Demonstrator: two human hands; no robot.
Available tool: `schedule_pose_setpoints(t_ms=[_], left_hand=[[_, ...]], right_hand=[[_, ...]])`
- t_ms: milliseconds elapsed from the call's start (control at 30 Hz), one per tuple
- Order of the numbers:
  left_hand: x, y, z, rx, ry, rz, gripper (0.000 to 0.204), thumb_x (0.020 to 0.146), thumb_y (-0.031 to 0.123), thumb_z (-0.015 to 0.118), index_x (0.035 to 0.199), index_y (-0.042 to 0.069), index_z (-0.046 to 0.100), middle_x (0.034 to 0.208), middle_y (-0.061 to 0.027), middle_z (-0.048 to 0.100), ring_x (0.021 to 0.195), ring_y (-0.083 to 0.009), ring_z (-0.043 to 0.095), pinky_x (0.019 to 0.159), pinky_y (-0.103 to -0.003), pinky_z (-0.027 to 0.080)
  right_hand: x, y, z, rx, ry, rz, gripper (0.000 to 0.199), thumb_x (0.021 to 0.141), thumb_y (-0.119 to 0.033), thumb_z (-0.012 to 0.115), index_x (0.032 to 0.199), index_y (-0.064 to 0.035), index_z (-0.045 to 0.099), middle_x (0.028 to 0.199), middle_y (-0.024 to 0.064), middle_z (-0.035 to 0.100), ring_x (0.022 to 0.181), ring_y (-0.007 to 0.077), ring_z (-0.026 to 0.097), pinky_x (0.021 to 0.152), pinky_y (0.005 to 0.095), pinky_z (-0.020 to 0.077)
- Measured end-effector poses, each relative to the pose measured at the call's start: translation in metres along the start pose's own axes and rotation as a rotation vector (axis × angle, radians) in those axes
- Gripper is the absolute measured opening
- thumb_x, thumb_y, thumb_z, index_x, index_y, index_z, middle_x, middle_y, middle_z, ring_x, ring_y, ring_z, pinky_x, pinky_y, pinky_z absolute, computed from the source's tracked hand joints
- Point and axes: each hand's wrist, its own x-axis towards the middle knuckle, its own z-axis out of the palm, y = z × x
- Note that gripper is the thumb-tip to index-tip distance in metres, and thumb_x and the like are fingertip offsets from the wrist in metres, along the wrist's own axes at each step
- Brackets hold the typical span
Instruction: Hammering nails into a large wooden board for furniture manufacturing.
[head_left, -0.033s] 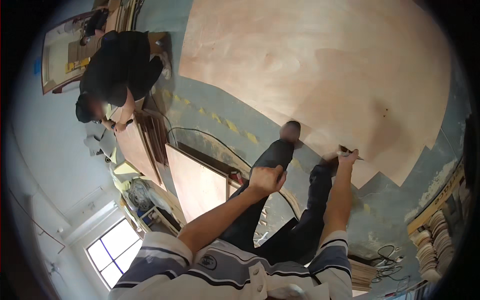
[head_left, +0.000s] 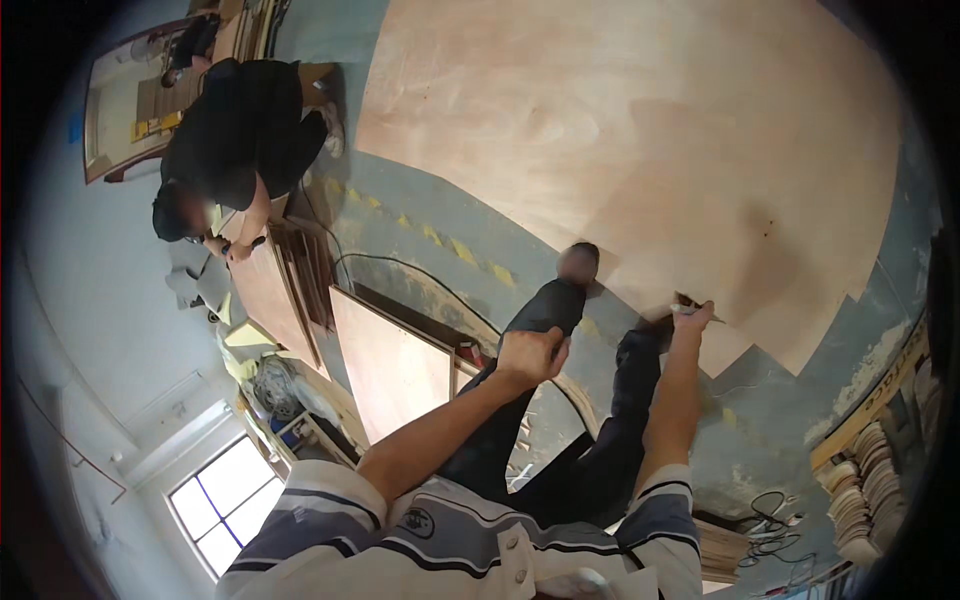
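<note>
My left hand (head_left: 535, 357) is closed in a loose fist, resting on my left leg in dark trousers, and nothing shows in its fingers. Further right, my right hand (head_left: 692, 316) grips a slim tool (head_left: 685, 299) with a dark end at the near edge of a big plywood sheet (head_left: 560, 110). Too little of the tool shows to tell its kind. The sheet lies flat on the floor, its near right edge cut in a zigzag. My left shoe (head_left: 579, 263) is by the sheet's near edge.
At the left a person in black (head_left: 235, 130) bends over wooden boards (head_left: 265, 285). Another pale board (head_left: 395, 365) leans nearer me. A dark cable (head_left: 420, 268) curves over the grey floor. At right stand stacked curved pieces (head_left: 860, 485), with coiled wires (head_left: 770, 525) below.
The view has shifted very slightly. Both hands stay in place, the right one still gripping the slim tool.
</note>
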Motion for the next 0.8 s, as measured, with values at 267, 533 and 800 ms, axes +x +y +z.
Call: schedule_pose_setpoints(t_ms=[267, 533, 800], left_hand=[[-0.010, -0.103, 0.027, -0.451, 0.341, -0.355, 0.038, 0.087, 0.036, 0.049, 0.080, 0.003, 0.065, 0.064, -0.0189, 0.059, 0.061, -0.0365, 0.059, 0.056, -0.046, 0.045], [0.088, -0.072, -0.136, -1.426, -0.114, -1.026, 0.074, 0.081, 0.068, 0.045, 0.106, 0.000, 0.059, 0.046, 0.0067, 0.026, 0.038, -0.0064, 0.024, 0.036, -0.023, 0.021], [0.190, -0.089, -0.226, -1.890, 0.187, -0.684, 0.058, 0.086, 0.060, 0.044, 0.129, 0.021, 0.047, 0.098, -0.0024, 0.063, 0.080, -0.0149, 0.061, 0.064, -0.025, 0.049]], right_hand=[[-0.149, -0.033, 0.065, -0.057, -0.011, 0.037, 0.036, 0.087, -0.040, 0.038, 0.102, -0.0104, 0.052, 0.093, 0.0089, 0.057, 0.078, 0.0266, 0.054, 0.066, 0.0452, 0.0484], [-0.259, -0.114, 0.128, 0.046, -0.033, -0.035, 0.039, 0.090, -0.043, 0.040, 0.107, -0.0101, 0.053, 0.097, 0.0097, 0.059, 0.085, 0.0263, 0.058, 0.071, 0.0474, 0.0501], [-0.317, -0.132, 0.155, 0.109, -0.027, -0.026, 0.028, 0.092, -0.040, 0.046, 0.093, -0.0118, 0.048, 0.082, 0.0045, 0.053, 0.069, 0.0213, 0.054, 0.060, 0.0388, 0.0487]])
